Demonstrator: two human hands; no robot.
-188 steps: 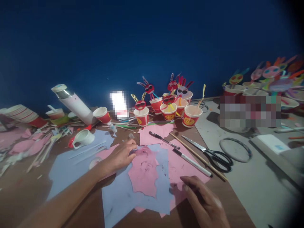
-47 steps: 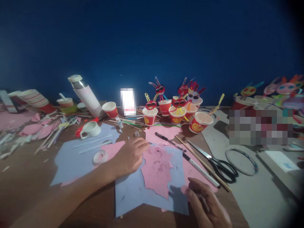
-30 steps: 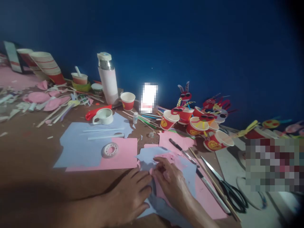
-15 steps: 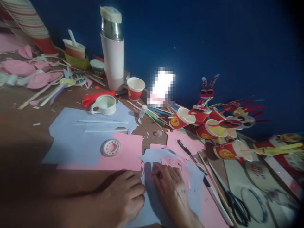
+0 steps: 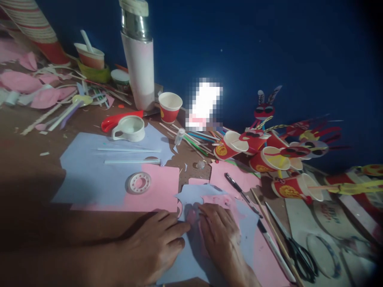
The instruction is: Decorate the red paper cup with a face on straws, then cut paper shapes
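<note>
My left hand rests at the left edge of a blue paper sheet, its fingers bent and its index finger pointing right; what lies under the fingers is hidden. Close on its right, my right hand lies on the same sheet with curled fingers, beside a small pink paper piece. Whether its fingertips grip anything is too small to tell. A larger pink cut-out sits beyond the right hand. A white tape ring lies on pink paper past my left hand.
Scissors, a cutter and a pen lie at the right. Behind stand a white mug, a tall flask and a paper cup. Decorated cups crowd the right back.
My right hand has shifted slightly right. My left index finger now extends further right, and the small pink piece shows more between the hands. The view has moved a little.
</note>
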